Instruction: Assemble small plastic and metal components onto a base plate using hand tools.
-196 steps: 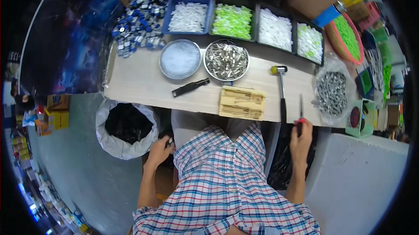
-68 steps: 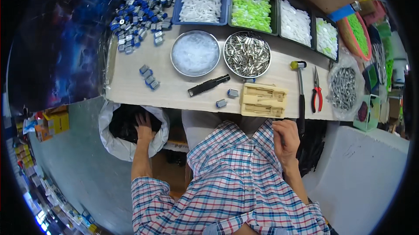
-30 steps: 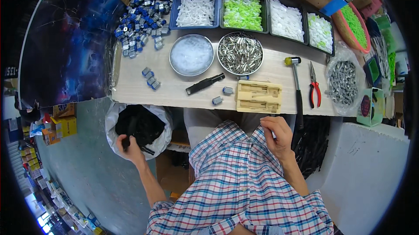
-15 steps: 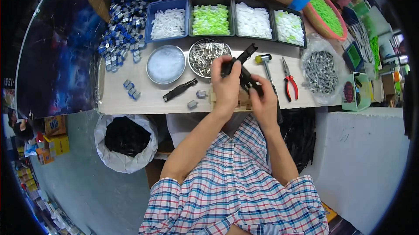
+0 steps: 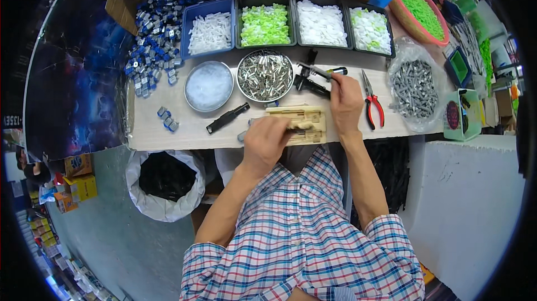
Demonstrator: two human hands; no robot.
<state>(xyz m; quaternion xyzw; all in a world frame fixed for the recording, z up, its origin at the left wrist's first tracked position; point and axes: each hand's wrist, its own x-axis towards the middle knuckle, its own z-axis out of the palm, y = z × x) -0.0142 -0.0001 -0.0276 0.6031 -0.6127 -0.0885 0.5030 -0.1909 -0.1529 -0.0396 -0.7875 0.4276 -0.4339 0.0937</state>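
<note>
I see the right hand (image 5: 345, 102) with fingers closed on a black metal tool (image 5: 313, 77), judged rigid and light; the left hand (image 5: 267, 141) presses the wooden jig (image 5: 305, 119) beneath its fingers.

left hand (image 5: 267, 139) rests on wooden jig (image 5: 299, 122) at counter (image 5: 151, 133) edge; right hand (image 5: 345, 99) grips black tool (image 5: 310, 77) beside metal bowl of pins (image 5: 265, 75); red pliers (image 5: 372, 102) just right.

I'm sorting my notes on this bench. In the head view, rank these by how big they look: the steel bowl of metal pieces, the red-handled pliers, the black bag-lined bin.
1. black bag-lined bin, though it sits lower, beside the bench
2. steel bowl of metal pieces
3. red-handled pliers
</note>
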